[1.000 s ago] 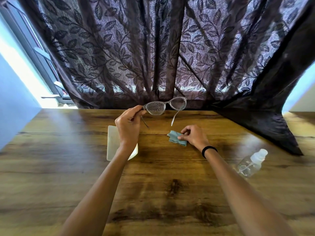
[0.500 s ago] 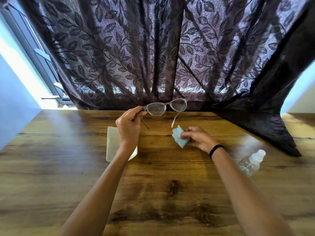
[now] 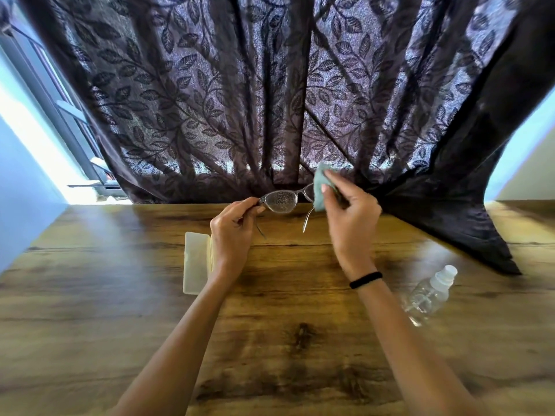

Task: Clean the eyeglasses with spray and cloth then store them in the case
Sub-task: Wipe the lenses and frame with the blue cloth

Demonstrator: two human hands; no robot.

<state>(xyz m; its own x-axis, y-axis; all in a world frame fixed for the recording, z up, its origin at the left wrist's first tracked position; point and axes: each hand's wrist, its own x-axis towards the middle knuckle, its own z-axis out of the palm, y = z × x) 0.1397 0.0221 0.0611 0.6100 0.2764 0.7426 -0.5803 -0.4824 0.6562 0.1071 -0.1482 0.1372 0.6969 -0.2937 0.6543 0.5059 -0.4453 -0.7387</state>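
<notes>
Eyeglasses, clear-framed, oval lenses [image 3: 281,201]: held in the air above the far edge of the table, both temples unfolded and pointing down toward the person. The uncovered lens is speckled with droplets.

Left hand [image 3: 232,232]: thumb and forefinger pinch the frame at its left hinge; the lenses extend to the right of the grip.

Right hand [image 3: 351,211]: thumb and fingers clamp the small teal cloth [image 3: 319,187] around the other lens, which the cloth hides. A black band [image 3: 365,280] sits on this wrist.

Change: half a second ago the right hand held the cloth low, just above the table and below the glasses; it is now raised onto the lens. The left hand's pinch is unchanged.

Pale cream rectangular case [image 3: 195,262]: flat on the brown wooden table [image 3: 90,295], partly behind the left wrist.

Clear plastic spray bottle, white cap [image 3: 429,295]: lying on its side to the right, well apart from both hands, where it was before.

Dark leaf-patterned curtain [image 3: 240,100]: hangs behind.
</notes>
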